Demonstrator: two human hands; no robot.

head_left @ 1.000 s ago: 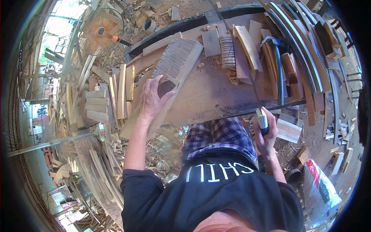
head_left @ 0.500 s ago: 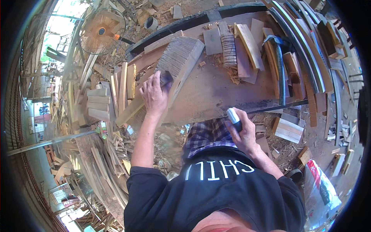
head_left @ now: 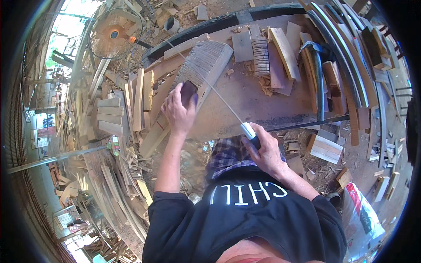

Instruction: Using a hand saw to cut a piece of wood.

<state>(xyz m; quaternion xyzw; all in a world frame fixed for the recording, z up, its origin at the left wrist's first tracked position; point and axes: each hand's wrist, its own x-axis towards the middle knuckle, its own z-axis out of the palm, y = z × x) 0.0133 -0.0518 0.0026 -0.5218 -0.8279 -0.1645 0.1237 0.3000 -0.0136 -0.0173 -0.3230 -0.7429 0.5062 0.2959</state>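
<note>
My left hand (head_left: 179,111) grips a small dark brown piece of wood (head_left: 189,92) and presses it on a thick wooden block (head_left: 206,57). Many cut lines score the block's upper face. My right hand (head_left: 266,149) is closed round the white and dark handle of a long hand tool (head_left: 248,130). Its narrow blade (head_left: 226,104) runs up and to the left across the block, just right of the dark piece. Whether the blade touches the block I cannot tell.
On the low bench (head_left: 263,107) lie a stack of thin slats (head_left: 259,57), loose boards (head_left: 284,52) and a hammer (head_left: 316,65) at the right. Long curved strips (head_left: 346,48) line its right end. A fan (head_left: 115,34) stands at the far left, near stacked offcuts (head_left: 110,116).
My right hand has shifted left and slightly down, and the tool's blade now shows across the block. My left hand and the dark piece have moved slightly right.
</note>
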